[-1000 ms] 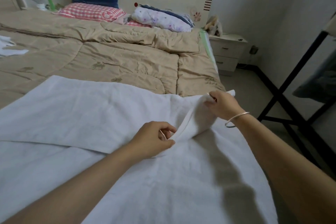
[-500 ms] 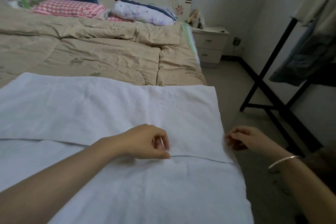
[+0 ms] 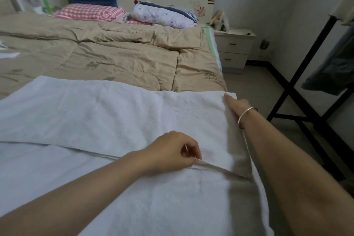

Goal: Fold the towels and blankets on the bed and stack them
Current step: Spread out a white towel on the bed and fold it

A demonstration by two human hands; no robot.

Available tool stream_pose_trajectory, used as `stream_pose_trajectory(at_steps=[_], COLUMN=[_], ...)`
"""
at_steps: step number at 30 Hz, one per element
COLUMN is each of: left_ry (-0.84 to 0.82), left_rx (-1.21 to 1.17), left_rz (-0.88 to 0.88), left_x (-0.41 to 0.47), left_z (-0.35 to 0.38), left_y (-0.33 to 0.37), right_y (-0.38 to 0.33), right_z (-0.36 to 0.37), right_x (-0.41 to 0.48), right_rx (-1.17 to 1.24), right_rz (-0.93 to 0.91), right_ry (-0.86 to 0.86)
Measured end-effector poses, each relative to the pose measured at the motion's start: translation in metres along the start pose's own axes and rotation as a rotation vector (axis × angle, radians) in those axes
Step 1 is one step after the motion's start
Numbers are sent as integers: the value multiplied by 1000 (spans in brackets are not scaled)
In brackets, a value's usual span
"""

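The white towel (image 3: 99,113) lies across the foot of the bed (image 3: 118,59) with seemingly only its first fold made, the left hand (image 3: 172,152) pinching the folded edge, the right hand (image 3: 236,106) straight-fingered against its right side; further folds and stacking remain.

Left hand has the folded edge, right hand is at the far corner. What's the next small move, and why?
Probably pinch that corner with the right hand and tug gently outward to flatten the fold. The left hand pinches the white towel at its folded edge, which rises in a slight ridge there, while the right hand's fingers lie straight at the corner, gripping nothing.
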State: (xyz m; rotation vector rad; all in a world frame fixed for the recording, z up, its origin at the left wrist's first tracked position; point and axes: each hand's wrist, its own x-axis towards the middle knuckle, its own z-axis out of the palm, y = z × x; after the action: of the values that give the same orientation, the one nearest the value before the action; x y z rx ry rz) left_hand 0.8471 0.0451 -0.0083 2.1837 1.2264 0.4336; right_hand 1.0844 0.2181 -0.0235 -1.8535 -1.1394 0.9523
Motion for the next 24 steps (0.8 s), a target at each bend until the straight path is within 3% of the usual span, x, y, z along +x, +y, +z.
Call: stream_pose_trajectory(at_steps=[3, 5, 7, 9, 12, 14, 17, 22, 24], left_ry=[-165, -106, 128, 252, 134, 49, 76, -3, -6], left_rx=[-243, -326, -206, 109, 408, 432, 402, 437, 459], left_rz=[-54, -94, -73, 5, -85, -162, -139, -165, -170], left_x=[3, 7, 12, 15, 10, 5, 6, 12, 11], left_z=[-4, -3, -1, 1, 4, 9, 11, 27, 33], left_y=[1, -1, -12, -26, -47, -54, -50, -50, -53], right_y=[3, 6, 8, 10, 11, 5, -8, 13, 15], right_z=[0, -1, 0, 6, 18, 15, -8, -1, 14], right_x=[14, 21, 27, 32, 35, 38, 46, 54, 41], right_rx=[-44, -92, -165, -205, -388, -443, -373, -579, -544], right_rz=[42, 47, -6, -67, -161, -238, -349, -157, -159], right_ry=[6, 32, 41, 26, 45, 141, 369, 223, 319])
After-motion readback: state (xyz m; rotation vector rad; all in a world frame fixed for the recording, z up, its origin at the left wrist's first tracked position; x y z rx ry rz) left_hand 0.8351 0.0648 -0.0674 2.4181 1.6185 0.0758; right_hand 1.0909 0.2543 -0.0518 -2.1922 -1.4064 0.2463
